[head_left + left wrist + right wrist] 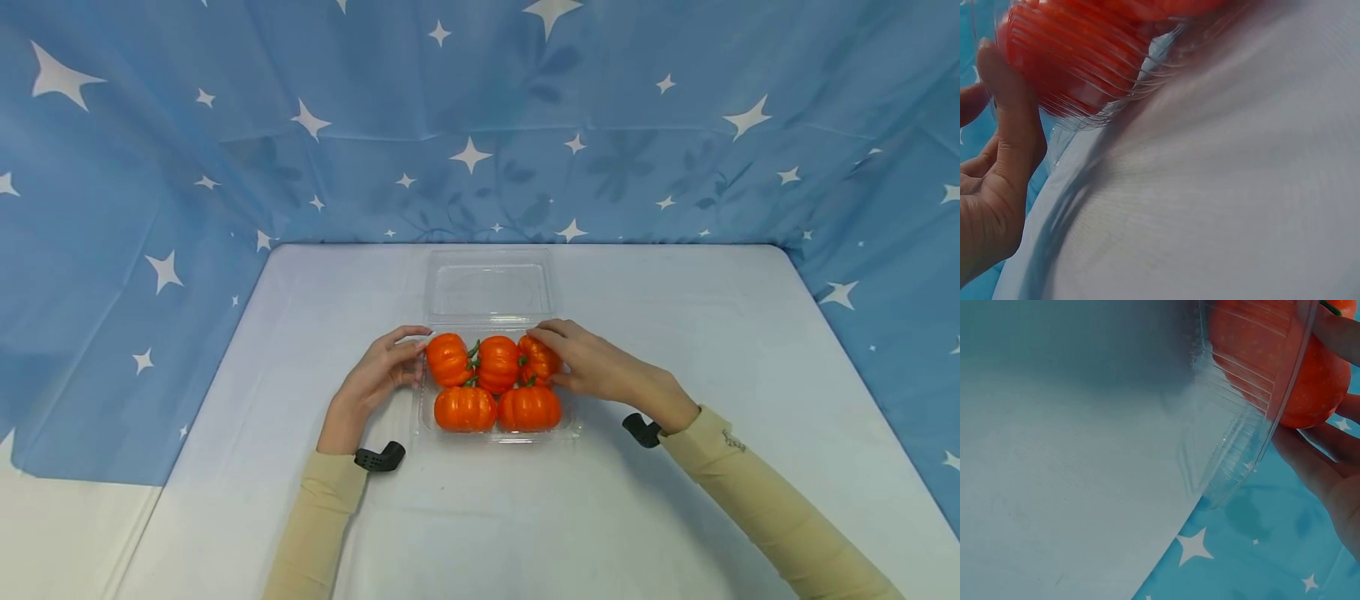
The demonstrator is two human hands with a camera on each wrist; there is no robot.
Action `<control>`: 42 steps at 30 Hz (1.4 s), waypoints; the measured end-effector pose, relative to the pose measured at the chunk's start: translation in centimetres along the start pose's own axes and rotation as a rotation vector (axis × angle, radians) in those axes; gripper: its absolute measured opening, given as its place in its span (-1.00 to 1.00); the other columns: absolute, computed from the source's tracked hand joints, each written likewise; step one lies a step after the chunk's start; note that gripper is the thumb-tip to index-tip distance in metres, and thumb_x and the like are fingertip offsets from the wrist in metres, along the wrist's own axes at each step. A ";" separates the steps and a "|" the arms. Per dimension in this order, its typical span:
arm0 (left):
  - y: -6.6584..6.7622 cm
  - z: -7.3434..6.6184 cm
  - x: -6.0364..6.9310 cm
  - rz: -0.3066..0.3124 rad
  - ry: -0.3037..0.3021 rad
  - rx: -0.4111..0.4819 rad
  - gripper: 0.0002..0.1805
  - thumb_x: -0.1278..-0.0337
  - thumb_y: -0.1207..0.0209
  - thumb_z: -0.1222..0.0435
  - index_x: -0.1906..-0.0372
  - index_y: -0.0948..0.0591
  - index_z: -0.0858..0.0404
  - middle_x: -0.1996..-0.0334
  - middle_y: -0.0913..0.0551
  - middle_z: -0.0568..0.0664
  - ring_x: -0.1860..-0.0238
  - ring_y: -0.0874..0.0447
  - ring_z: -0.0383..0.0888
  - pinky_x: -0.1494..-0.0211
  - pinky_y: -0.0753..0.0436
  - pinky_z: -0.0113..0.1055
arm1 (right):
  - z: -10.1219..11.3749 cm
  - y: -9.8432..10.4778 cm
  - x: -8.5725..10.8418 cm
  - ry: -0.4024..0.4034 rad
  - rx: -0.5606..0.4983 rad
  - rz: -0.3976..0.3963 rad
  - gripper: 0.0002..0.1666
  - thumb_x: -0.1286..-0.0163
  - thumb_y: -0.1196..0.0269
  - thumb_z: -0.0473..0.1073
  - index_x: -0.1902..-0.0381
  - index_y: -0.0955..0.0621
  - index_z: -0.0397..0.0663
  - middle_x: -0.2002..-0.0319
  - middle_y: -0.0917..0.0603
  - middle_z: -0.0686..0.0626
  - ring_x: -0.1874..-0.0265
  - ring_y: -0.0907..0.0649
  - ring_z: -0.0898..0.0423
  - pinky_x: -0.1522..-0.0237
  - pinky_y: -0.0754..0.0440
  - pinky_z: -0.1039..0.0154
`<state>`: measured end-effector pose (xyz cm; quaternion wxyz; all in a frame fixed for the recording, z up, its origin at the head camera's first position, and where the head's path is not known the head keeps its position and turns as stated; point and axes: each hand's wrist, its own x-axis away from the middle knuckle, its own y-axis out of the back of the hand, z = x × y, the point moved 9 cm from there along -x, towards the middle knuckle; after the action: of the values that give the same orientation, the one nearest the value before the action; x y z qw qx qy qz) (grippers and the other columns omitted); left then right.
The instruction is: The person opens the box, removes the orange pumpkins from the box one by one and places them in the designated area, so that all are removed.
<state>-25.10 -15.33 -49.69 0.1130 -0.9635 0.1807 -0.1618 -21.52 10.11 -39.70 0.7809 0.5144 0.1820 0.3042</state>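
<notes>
A clear plastic container (495, 439) holds several orange pumpkins, three in the back row and two in front. My left hand (378, 371) is at the container's left side beside the back-left pumpkin (447, 360); in the left wrist view the thumb of that hand (1004, 150) lies against the clear wall. My right hand (600, 364) has its fingers curled round the back-right pumpkin (540, 360), inside the container's right end. The right wrist view shows this pumpkin (1316, 387) between the thumb and fingers of the hand (1335, 469).
The container's clear lid (489, 287) lies opened out behind it on the white table (510, 533). A blue curtain with white stars (480, 100) hangs behind the table and at both sides. Black devices are strapped to both wrists.
</notes>
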 end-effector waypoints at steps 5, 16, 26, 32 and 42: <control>-0.1 -0.1 0.1 0.001 0.003 0.020 -0.58 -0.57 0.02 0.39 -0.39 -0.33 0.41 0.46 -0.63 -0.05 0.54 -0.55 -0.19 0.48 -0.62 -0.37 | 0.1 0.5 -0.1 0.006 -0.004 -0.005 -0.18 -0.23 -0.51 -0.30 -0.40 -0.44 -0.34 -0.31 -0.50 -0.32 -0.28 -0.54 -0.24 -0.19 -0.66 -0.07; 0.2 -0.3 0.2 0.009 0.003 -0.028 -0.57 -0.56 -0.01 0.39 -0.40 -0.35 0.40 0.49 -0.62 -0.04 0.54 -0.57 -0.18 0.44 -0.65 -0.37 | -0.4 1.6 0.9 -0.034 -0.051 -0.033 -0.13 -0.25 -0.51 -0.26 -0.46 -0.40 -0.26 -0.35 -0.44 -0.31 -0.27 -0.54 -0.22 -0.16 -0.69 -0.05; 0.1 -0.2 0.2 0.022 0.010 -0.047 -0.57 -0.54 -0.03 0.38 -0.39 -0.34 0.38 0.50 -0.60 -0.05 0.53 -0.58 -0.19 0.44 -0.66 -0.38 | -2.4 2.6 2.7 -0.065 -0.168 -0.131 -0.12 -0.22 -0.52 -0.27 -0.43 -0.40 -0.30 -0.31 -0.48 -0.27 -0.20 -0.61 -0.19 -0.12 -0.70 -0.10; 0.1 -0.4 0.3 0.024 -0.002 -0.047 -0.53 -0.55 -0.02 0.39 -0.43 -0.30 0.44 0.49 -0.60 -0.06 0.53 -0.57 -0.19 0.45 -0.66 -0.39 | -3.5 2.7 3.3 -0.102 -0.258 -0.147 -0.12 -0.20 -0.53 -0.28 -0.42 -0.39 -0.27 -0.32 -0.51 -0.21 -0.23 -0.61 -0.14 -0.13 -0.69 -0.10; 0.1 -0.1 0.2 0.012 0.009 -0.047 -0.57 -0.55 -0.02 0.39 -0.39 -0.34 0.39 0.49 -0.60 -0.05 0.53 -0.56 -0.19 0.43 -0.67 -0.38 | -6.3 2.8 4.5 -0.180 -0.406 -0.209 -0.13 -0.21 -0.53 -0.27 -0.42 -0.41 -0.27 -0.36 -0.50 -0.27 -0.21 -0.63 -0.26 -0.16 -0.64 -0.13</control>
<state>-25.02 -15.53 -49.58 0.0908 -0.9641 0.1908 -0.1610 -22.73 18.25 -39.59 0.9086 0.3502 0.0987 0.2052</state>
